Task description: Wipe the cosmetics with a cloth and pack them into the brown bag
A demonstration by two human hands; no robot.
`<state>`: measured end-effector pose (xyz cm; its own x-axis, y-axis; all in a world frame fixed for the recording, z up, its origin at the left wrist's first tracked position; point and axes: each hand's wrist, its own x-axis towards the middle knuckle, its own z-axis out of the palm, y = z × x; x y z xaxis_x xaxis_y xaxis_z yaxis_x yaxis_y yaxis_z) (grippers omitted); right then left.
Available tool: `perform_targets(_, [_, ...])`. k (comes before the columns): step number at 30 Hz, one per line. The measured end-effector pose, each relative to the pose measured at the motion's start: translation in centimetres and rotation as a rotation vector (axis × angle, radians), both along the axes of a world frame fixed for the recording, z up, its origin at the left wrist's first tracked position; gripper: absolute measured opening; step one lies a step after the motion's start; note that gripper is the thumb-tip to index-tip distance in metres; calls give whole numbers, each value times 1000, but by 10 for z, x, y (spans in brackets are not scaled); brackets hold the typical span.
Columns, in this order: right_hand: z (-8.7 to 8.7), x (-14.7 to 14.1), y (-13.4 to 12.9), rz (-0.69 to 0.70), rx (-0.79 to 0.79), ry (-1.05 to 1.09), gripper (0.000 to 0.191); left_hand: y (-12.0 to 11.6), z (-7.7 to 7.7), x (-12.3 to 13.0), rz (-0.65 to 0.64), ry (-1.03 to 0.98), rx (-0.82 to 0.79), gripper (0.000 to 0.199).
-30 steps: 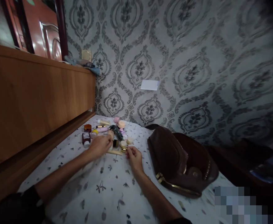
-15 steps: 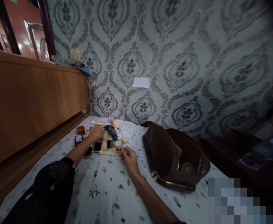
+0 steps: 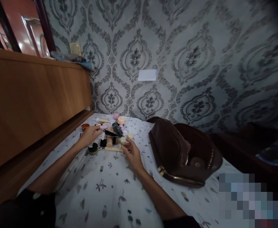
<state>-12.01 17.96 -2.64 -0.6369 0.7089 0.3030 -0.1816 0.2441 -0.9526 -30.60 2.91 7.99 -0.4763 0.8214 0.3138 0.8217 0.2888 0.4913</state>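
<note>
Small cosmetics lie in a cluster on a patterned sheet. My left hand is at the cluster's left side, fingers pinched together near a slim black item; what it grips is too small to tell. My right hand is closed at the right end of a pale-handled brush, below two cream-coloured round items; its fingertips hold something I cannot make out. Between the hands lie a beige tube and a dark green tube. A round dark green jar sits below my left hand.
An open brown leather bag stands to the right. A wooden cabinet runs along the left. Behind is a patterned wall with a white card. An amber-lidded jar and a pink item lie farther back.
My left hand has moved left and off the middle of the cluster, uncovering items there. My right hand stays near the brush's end. The camera view has shifted slightly.
</note>
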Motion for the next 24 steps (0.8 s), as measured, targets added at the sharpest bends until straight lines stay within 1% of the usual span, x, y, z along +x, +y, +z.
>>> perform_targets(2, [1,2,-4,32,89,-26,63,-8,-4,12,-77,-82,44,37])
perform_targets(3, [2,3,-6,61,137,-44,65,-10,-7,18,-110,-129,58,39])
perform_targets(5, [5,9,-8,95,218,-79,60,-13,-14,29,-165,-232,72,41])
perform_targets(7, [9,17,-10,45,300,-132,50,-14,-21,37,-205,-337,72,42])
perform_targets(9, [13,28,-9,-54,397,-218,41,-16,-27,43,-231,-430,69,41])
perform_targets(12, [15,48,-8,-174,550,-340,35,-18,-36,49,-258,-531,71,40])
perform_targets(15, [11,63,-7,-211,647,-337,29,-19,-46,56,-290,-598,59,41])
perform_targets(17, [8,68,-7,-150,653,-317,24,-20,-52,61,-321,-614,43,41])
perform_targets(20, [5,70,-8,8,628,-352,18,-21,-57,66,-352,-559,23,40])
perform_targets(22, [6,71,-9,63,635,-388,16,-23,-57,67,-330,-501,14,39])
perform_targets(24, [9,71,-11,65,645,-422,15,-25,-54,69,-266,-450,39,37])
